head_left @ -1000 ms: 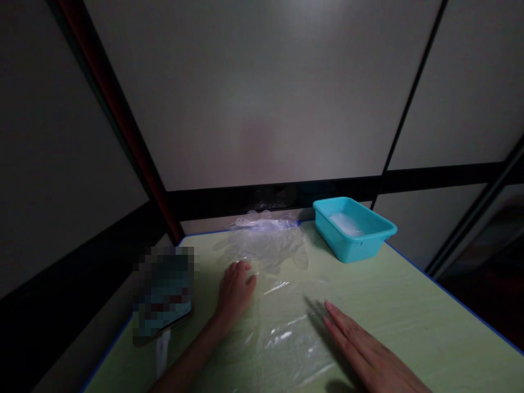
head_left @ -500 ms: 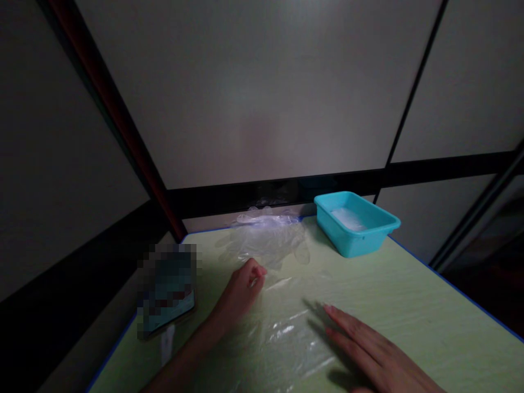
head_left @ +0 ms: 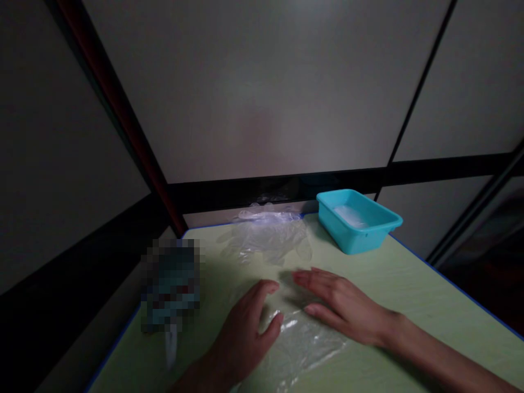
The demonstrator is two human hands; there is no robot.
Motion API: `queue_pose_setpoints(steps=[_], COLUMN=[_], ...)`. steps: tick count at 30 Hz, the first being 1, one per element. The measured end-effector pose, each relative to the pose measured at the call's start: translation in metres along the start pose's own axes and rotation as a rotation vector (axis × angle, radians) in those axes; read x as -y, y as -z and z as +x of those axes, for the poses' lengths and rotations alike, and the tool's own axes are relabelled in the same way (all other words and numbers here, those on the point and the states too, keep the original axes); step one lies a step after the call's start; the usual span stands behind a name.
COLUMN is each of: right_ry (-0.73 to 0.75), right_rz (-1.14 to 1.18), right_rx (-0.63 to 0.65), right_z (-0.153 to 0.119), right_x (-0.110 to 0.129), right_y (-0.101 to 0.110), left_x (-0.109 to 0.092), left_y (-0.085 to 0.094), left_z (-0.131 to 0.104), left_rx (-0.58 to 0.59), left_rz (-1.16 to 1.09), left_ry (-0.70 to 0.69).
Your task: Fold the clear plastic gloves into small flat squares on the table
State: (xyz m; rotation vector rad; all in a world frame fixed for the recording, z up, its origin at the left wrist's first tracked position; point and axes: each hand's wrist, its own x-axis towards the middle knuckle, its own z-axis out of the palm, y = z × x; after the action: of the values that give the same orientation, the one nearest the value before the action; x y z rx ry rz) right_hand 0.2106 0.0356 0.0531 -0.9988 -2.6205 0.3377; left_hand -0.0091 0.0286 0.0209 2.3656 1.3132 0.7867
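Observation:
A thin sheet of clear crinkled plastic [head_left: 305, 341] lies flat on the table between my hands; it looks like a disposable glove, though its outline is hard to make out. My left hand [head_left: 248, 330] is over its left side, fingers curved and thumb apart, with nothing visible between them. Over the far right part of the plastic, my right hand [head_left: 341, 303] has its fingers stretched out and pointing left. Whether either hand touches the plastic I cannot tell. Several clear disposable gloves [head_left: 270, 234] lie in a pile just beyond both hands.
A turquoise plastic basket [head_left: 362, 237] with something whitish inside stands at the table's back right. On the left is a blurred-out, propped object [head_left: 174, 286] with a white strip [head_left: 171, 346] before it. The pale green table [head_left: 429, 322] meets a cabinet panel [head_left: 278, 109] behind.
My right hand has moved forward and left over the plastic. My left hand has gone from a closed pinch to open, coming slightly nearer. The front plastic has shifted and wrinkled.

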Motion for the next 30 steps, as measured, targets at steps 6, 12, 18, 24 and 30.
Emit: queue_pose_setpoints(steps=[6,12,18,24,30], right_ry=[0.057,0.077,0.081,0.069,0.034], right_rz=[-0.02,0.044,0.064,0.024,0.007], right_rx=[0.163,0.248,0.26,0.244,0.239], right_z=[0.026,0.023,0.022,0.017,0.01], right_x=[-0.007,-0.014,-0.019,-0.027,-0.04], right_y=[-0.02,-0.031,-0.032,-0.031,-0.027], left_x=[0.01,0.01,0.016,0.02,0.019], left_y=[0.0,-0.002,-0.007,-0.01,-0.008], left_z=[-0.006,-0.008,-0.012,-0.014,-0.013], left_rx=[0.135,0.293,0.299,0.286,0.319], left_rz=[0.277,0.399,0.453,0.447,0.42], left_ry=[-0.134,-0.178,-0.212,-0.229,-0.2])
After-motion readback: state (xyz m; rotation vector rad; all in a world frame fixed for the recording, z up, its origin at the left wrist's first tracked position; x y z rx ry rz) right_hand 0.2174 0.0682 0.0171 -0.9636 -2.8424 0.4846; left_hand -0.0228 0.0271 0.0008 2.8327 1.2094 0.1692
